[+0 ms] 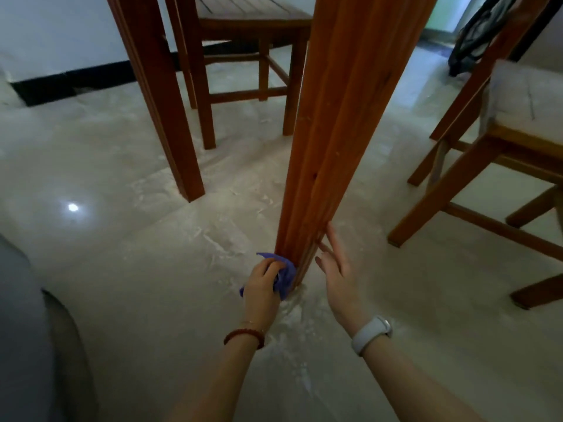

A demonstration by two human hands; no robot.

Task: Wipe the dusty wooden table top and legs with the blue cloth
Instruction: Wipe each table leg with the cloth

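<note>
A thick reddish wooden table leg [338, 132] runs from the top of the view down to the floor in the middle. My left hand [262, 284] grips the bunched blue cloth [285, 277] and holds it against the foot of that leg on its left side. My right hand [333, 263] is at the leg's right side, fingers straight, fingertips touching the wood just above the foot. A second table leg [158, 95] stands further back on the left. The table top is out of view.
White dust [292, 327] lies streaked on the pale tiled floor around the leg's foot. A wooden chair [243, 56] stands behind the leg, another chair [499, 166] close on the right. A grey shape [27, 345] fills the lower left corner.
</note>
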